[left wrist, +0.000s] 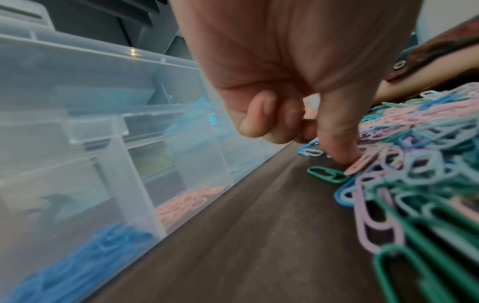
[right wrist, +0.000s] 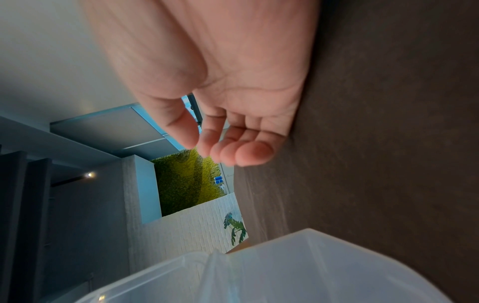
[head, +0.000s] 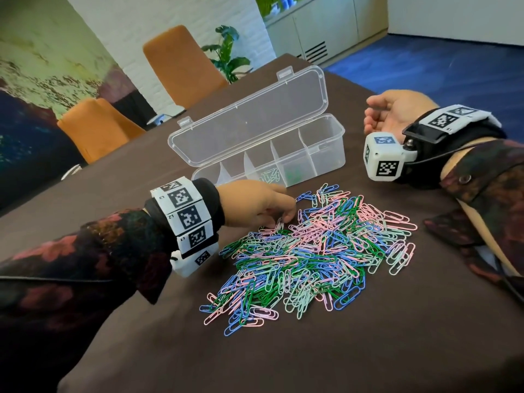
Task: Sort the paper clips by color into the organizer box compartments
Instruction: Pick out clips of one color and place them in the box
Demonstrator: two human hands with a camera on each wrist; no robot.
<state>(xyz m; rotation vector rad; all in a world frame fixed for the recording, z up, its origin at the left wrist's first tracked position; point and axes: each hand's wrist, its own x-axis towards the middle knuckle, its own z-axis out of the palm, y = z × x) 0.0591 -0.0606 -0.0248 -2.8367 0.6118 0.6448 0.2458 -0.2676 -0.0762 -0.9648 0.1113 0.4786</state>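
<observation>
A loose pile of pink, blue, dark green and pale green paper clips (head: 312, 251) lies mid-table. Behind it stands the clear organizer box (head: 326, 163), lid open. Through its wall in the left wrist view I see blue clips (left wrist: 90, 256), pink clips (left wrist: 186, 201) and yellowish ones further along. My left hand (head: 283, 219) is at the pile's far left edge; its thumb (left wrist: 342, 153) and curled fingers pinch a pink clip (left wrist: 361, 163). My right hand (head: 368, 120) rests on its edge on the table right of the box, fingers (right wrist: 254, 153) loosely curled, holding nothing.
The dark brown table (head: 312, 350) stretches wide in front of the pile. Two orange chairs (head: 181, 66) stand beyond its far left side, with a potted plant (head: 226, 52) behind. Blue carpet lies past the table's right edge.
</observation>
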